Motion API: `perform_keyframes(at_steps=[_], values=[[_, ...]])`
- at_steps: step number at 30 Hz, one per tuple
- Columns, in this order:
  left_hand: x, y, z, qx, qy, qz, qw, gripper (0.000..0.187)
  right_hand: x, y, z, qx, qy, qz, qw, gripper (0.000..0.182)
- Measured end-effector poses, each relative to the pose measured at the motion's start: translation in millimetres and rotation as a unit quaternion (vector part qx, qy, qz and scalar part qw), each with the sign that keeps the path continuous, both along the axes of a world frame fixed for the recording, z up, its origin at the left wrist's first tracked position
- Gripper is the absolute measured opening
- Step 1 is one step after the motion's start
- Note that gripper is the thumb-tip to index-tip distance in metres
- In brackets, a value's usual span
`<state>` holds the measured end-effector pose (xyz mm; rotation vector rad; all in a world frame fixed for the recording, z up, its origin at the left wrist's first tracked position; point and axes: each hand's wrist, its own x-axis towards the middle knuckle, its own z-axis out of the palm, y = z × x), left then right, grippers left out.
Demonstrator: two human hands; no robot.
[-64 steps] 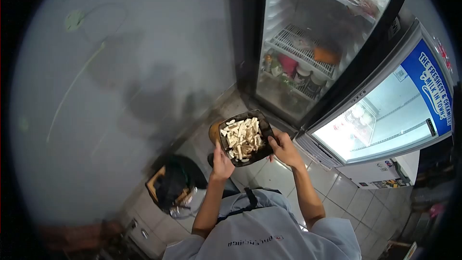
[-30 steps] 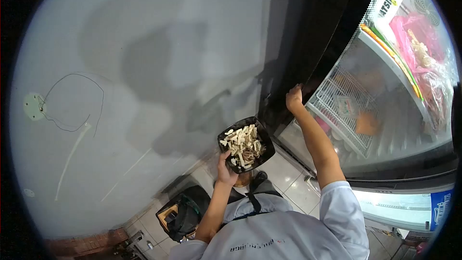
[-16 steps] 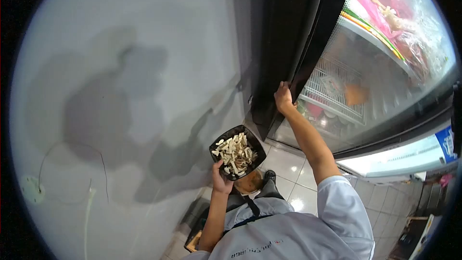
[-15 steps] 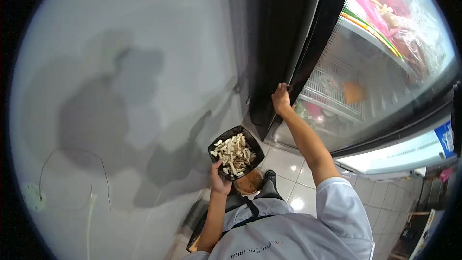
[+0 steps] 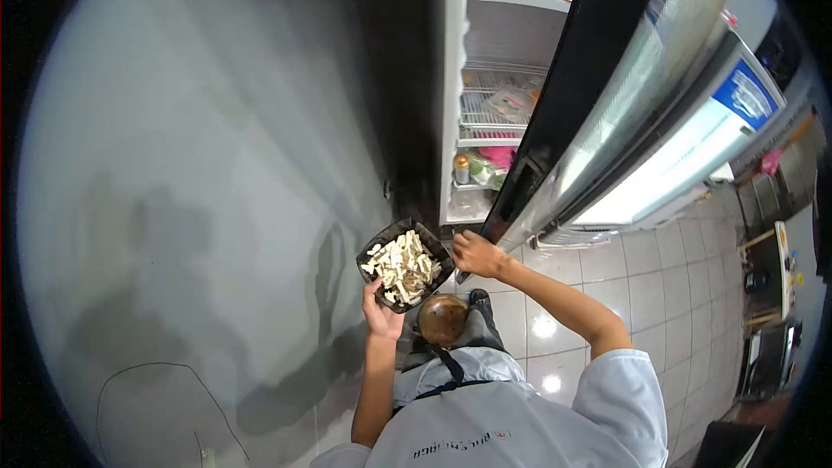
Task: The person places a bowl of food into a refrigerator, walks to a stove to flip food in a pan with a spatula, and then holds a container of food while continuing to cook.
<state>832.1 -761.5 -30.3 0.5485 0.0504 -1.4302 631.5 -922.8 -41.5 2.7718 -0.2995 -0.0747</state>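
My left hand [image 5: 382, 313] holds a black square bowl [image 5: 432, 243] by its near side, thumb over the rim. Pale cut strips [image 5: 401, 265], perhaps mushroom, fill much of it. Just right of the bowl, my right hand [image 5: 479, 256] is closed at the lower end of the fridge door [image 5: 579, 74], fingers curled at its black edge. That door is swung open to the right. Inside the fridge, wire shelves [image 5: 485, 108] carry bagged food, and a can [image 5: 461, 169] stands lower down.
A grey wall [image 5: 217, 165] runs along the left. Below the bowl, a round brown container [image 5: 442, 319] stands by my feet on the tiled floor [image 5: 598, 295]. Another lit appliance [image 5: 663, 165] is at the right, behind the open door.
The fridge door has swung from nearly closed to wide open, and my right hand has come toward me with it. The bowl stays in my left hand, slightly further left.
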Motion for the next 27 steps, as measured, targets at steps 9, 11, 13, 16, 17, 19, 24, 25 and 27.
perform_keyframes(at_steps=[9,11,13,16,17,19,24,25,27], values=[[-29.5,-3.0,-3.5,0.012,-0.051,-0.022,0.998,0.056,-51.3,33.8,-5.6,0.097,-0.028,0.098,0.990,0.012],[-51.7,1.9,-5.6,-0.007,-0.003,0.001,1.000,0.053,-78.8,29.0,-11.3,0.098,-0.037,0.124,0.987,0.012],[-48.1,-6.9,-11.6,-0.001,0.010,0.020,1.000,0.051,-78.0,8.5,-9.7,0.122,-0.045,0.153,0.980,0.013],[-48.2,-8.5,-11.6,0.012,0.002,0.017,1.000,0.050,-87.3,11.0,5.5,0.132,-0.071,0.162,0.975,0.018],[-49.8,-8.4,-8.5,0.011,0.001,0.016,1.000,0.050,-91.8,11.2,8.6,0.144,-0.088,0.169,0.971,0.020],[-50.0,-7.7,-1.0,0.001,0.015,-0.001,1.000,0.051,-98.9,10.2,9.9,0.162,-0.089,0.172,0.967,0.022],[-50.5,-8.4,-11.3,-0.044,0.049,-0.011,0.998,0.051,-93.0,23.1,30.7,0.172,-0.090,0.150,0.969,0.026],[-50.5,-8.5,-15.9,-0.047,0.067,-0.001,0.997,0.052,-84.9,34.1,44.1,0.192,-0.108,0.057,0.974,0.026],[-51.6,-8.6,-17.7,-0.058,0.067,0.008,0.996,0.052,-64.2,42.9,51.8,0.212,-0.140,-0.030,0.967,0.026]])
